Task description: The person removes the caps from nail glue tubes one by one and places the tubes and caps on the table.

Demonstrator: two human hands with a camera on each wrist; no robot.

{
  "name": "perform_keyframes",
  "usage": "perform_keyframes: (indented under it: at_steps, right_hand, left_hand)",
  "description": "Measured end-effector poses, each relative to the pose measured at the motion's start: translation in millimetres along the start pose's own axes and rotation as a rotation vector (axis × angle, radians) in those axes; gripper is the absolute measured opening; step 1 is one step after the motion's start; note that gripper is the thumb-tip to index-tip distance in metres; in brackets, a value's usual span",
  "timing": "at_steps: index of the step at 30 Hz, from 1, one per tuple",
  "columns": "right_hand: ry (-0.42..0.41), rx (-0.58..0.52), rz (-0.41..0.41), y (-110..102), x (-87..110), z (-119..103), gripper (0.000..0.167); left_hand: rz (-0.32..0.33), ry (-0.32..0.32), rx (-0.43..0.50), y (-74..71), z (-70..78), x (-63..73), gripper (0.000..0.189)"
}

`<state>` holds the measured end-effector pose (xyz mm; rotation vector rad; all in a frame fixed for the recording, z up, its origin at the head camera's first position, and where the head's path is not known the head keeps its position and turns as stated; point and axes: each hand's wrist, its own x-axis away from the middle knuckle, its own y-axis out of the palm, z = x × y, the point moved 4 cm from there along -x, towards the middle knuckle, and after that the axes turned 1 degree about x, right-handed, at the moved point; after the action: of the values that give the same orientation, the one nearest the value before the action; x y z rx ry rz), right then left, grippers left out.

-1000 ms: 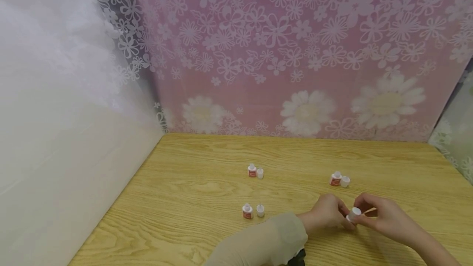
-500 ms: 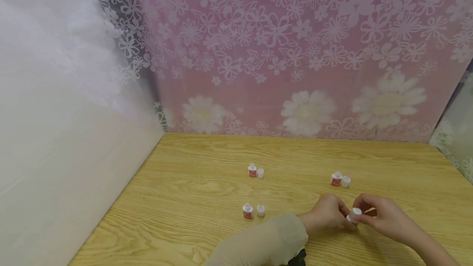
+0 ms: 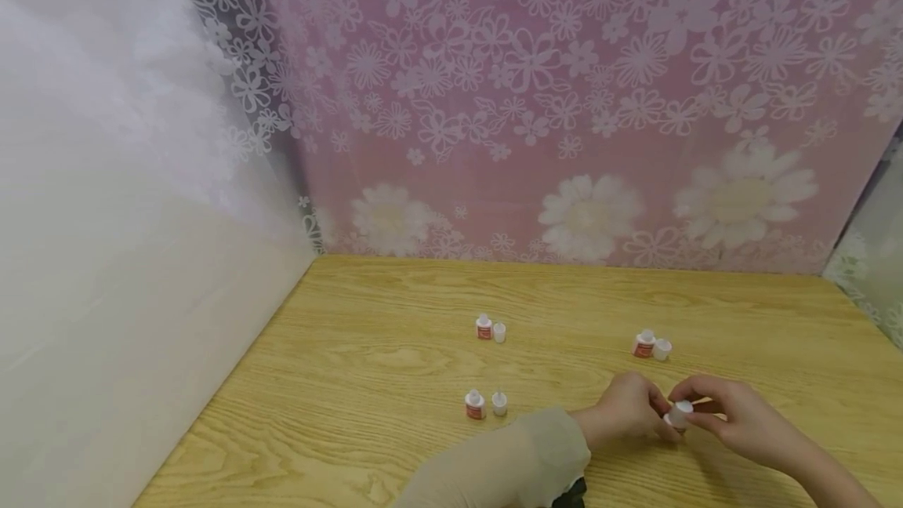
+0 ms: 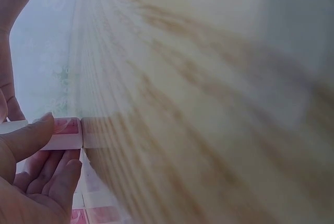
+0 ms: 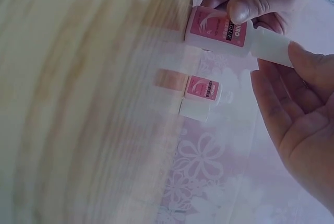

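In the head view, at the right front of the table, my left hand (image 3: 630,411) holds a small white glue bottle (image 5: 215,30) with a red label. Its thumb lies across the label in the right wrist view, the other fingers behind. A white cap (image 3: 681,412) sits over the bottle's neck, and my right hand (image 3: 751,419) pinches it between thumb and fingers. The bottle stands upright with its base at the table top. Just beyond the hands is another glue bottle (image 3: 644,345), its nozzle bare, with a white cap (image 3: 661,349) beside it.
Two more uncapped glue bottles stand on the wooden table (image 3: 367,445): one farther back (image 3: 484,328), one nearer the left sleeve (image 3: 475,406). Each has a loose cap just right of it. A flowered pink curtain (image 3: 494,147) closes the back, and a white sheet (image 3: 141,257) the left side.
The hands stay at the same bottle. My right hand's fingers have shifted slightly around the cap. The head view has moved a little.
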<state>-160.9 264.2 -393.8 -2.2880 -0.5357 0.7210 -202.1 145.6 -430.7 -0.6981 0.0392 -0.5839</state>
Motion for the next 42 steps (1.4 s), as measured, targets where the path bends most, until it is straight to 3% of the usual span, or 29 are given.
perform_keyframes:
  at_steps: [13, 24, 32, 42]
  right_hand:
    - [-0.006, -0.017, -0.015, -0.8, 0.9, -0.2, 0.026]
    - [0.265, 0.136, 0.017, -0.3, -0.7, -1.2, 0.024]
    - [0.272, 0.118, 0.049, -1.2, 0.2, -1.9, 0.021]
    - [0.234, 0.052, 0.034, -0.1, 0.2, -1.0, 0.014]
  left_hand:
    - [0.009, -0.006, -0.004, -1.1, 1.7, 1.1, 0.013]
    - [0.009, -0.04, 0.004, 0.1, 0.6, 1.3, 0.013]
    - [0.013, 0.011, -0.018, -1.0, -0.1, 1.3, 0.012]
    - [0.019, -0.001, -0.014, -1.1, 0.3, 1.7, 0.012]
